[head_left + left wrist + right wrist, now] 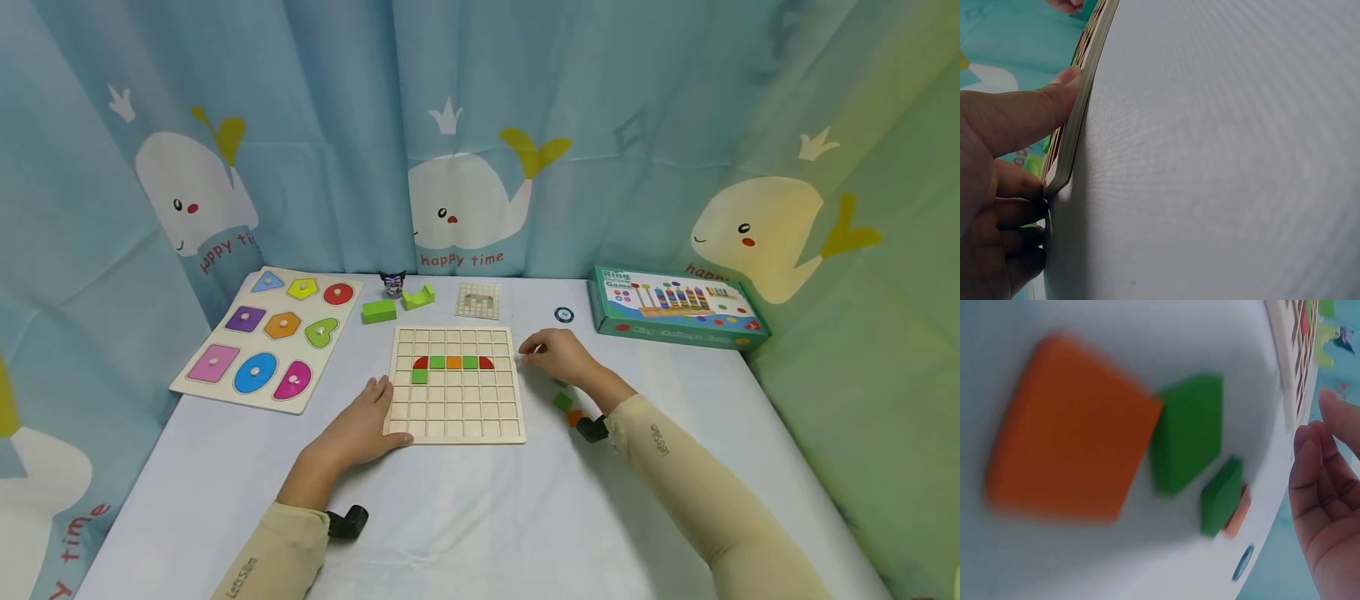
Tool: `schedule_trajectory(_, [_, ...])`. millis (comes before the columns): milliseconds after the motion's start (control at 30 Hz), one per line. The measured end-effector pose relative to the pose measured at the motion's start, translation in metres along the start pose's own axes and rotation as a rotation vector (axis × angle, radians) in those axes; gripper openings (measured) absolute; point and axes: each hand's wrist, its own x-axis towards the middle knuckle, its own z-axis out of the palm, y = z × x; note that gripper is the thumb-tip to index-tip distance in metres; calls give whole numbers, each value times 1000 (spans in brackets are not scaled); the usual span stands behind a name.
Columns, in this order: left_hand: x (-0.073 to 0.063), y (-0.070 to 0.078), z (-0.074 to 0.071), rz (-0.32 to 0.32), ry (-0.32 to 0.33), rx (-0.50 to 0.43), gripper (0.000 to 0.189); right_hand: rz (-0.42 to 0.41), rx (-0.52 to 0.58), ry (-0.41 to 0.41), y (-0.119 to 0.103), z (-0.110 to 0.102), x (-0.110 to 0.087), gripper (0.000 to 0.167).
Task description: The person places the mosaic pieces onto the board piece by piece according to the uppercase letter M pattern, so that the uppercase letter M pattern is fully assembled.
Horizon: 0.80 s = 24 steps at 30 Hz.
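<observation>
A wooden grid board lies on the table with a row of tiles, red at both ends and green and orange between, and one green tile below. My left hand rests at its near left corner, the straight thumb on the front edge and the fingers along the left side. Just off the right edge is my right hand, loosely bent, thumb close to the fingertips. No piece shows between them in the right wrist view. Beneath that wrist lie loose orange and green tiles.
A shape puzzle board lies at left. Behind the grid board are green blocks, a small figurine and a pattern card. A round token and a green game box sit at the back right, before the curtain.
</observation>
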Motion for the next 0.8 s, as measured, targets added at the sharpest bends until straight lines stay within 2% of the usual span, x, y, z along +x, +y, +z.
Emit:
schedule_trajectory(400, [1, 0, 0, 9, 6, 3, 100, 77, -5, 22, 32, -19, -19, 16])
schedule_trajectory(567, [1, -1, 1, 6, 2, 2, 99, 82, -16, 47, 44, -21, -24, 19])
schedule_trajectory(800, [1, -3, 3, 6, 3, 9, 100, 108, -21, 40, 55, -20, -24, 24])
